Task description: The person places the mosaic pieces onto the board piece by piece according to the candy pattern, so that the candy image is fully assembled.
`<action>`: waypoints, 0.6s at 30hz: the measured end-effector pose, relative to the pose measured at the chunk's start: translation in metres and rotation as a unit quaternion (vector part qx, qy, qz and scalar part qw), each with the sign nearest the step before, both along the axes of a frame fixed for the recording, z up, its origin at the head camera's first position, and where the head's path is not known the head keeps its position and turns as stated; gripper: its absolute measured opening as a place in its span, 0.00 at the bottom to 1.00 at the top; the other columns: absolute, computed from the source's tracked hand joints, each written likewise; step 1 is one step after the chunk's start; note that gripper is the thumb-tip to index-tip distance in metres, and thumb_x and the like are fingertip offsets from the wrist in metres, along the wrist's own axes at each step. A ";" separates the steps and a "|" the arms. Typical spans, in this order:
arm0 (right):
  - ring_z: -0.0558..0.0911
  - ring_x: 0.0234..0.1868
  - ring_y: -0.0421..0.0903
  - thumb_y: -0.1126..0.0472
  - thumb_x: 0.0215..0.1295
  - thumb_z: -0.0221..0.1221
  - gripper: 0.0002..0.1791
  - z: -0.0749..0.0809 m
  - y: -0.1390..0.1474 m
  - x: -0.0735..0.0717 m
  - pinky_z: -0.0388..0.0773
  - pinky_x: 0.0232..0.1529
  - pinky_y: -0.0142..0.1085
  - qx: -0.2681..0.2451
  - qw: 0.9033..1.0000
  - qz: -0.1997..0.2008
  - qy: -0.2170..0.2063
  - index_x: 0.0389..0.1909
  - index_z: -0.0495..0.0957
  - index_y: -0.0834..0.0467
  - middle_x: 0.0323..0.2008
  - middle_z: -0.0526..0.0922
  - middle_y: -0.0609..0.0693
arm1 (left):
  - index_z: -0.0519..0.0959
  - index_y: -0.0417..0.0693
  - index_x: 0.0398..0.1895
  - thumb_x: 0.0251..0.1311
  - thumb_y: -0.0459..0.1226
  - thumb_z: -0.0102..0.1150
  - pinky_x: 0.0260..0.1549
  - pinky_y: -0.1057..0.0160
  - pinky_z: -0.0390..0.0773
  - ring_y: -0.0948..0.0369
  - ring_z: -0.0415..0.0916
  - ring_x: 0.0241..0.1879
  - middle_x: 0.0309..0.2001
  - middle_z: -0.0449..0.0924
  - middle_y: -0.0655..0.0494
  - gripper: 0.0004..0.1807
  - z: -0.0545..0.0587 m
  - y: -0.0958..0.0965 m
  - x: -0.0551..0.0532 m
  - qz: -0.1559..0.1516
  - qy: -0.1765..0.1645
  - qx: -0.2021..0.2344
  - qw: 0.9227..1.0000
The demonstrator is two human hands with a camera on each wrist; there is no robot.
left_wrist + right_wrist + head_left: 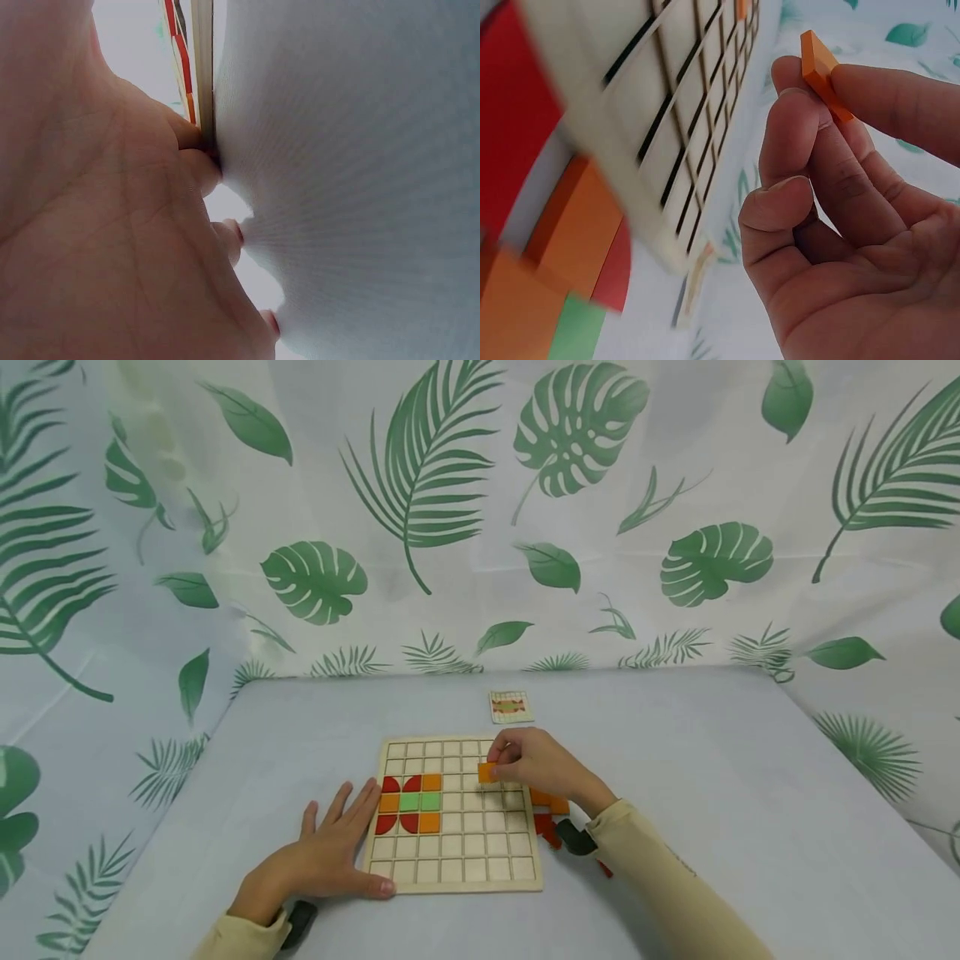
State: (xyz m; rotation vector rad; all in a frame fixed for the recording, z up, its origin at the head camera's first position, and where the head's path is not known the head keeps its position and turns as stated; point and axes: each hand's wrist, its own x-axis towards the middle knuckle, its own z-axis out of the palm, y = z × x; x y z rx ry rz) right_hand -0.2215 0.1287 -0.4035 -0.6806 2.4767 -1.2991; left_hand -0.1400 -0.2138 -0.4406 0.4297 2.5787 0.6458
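Observation:
Between thumb and fingers, my right hand [542,766] pinches a square orange tile [487,772], held over the right part of a wooden grid board [453,868]. The right wrist view shows the same orange tile [825,73] at the fingertips, tilted on edge. My left hand [324,858] lies with fingers spread at the board's left edge, thumb at its near-left corner. In the left wrist view, fingers touch the board's side [202,71]. On the board's left side sit red quarter-round tiles [387,823], orange squares [431,822] and two green squares [409,802].
Loose orange tiles [558,804] and red pieces [547,828] lie right of the board, partly under my right forearm. A green piece [576,330] shows among them in the right wrist view. Beyond the board lies a small pattern card [511,707]. Leaf-print cloth [465,610] surrounds the table.

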 end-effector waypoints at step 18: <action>0.77 0.33 0.44 0.67 0.68 0.69 0.03 -0.008 -0.045 -0.022 0.75 0.38 0.38 0.019 0.999 0.025 -0.015 0.35 0.84 0.59 0.31 0.83 0.47 | 0.40 0.44 0.89 0.43 0.76 0.73 0.70 0.26 0.18 0.41 0.21 0.84 0.88 0.33 0.48 0.81 -0.002 0.000 -0.001 0.004 0.004 -0.001 1.000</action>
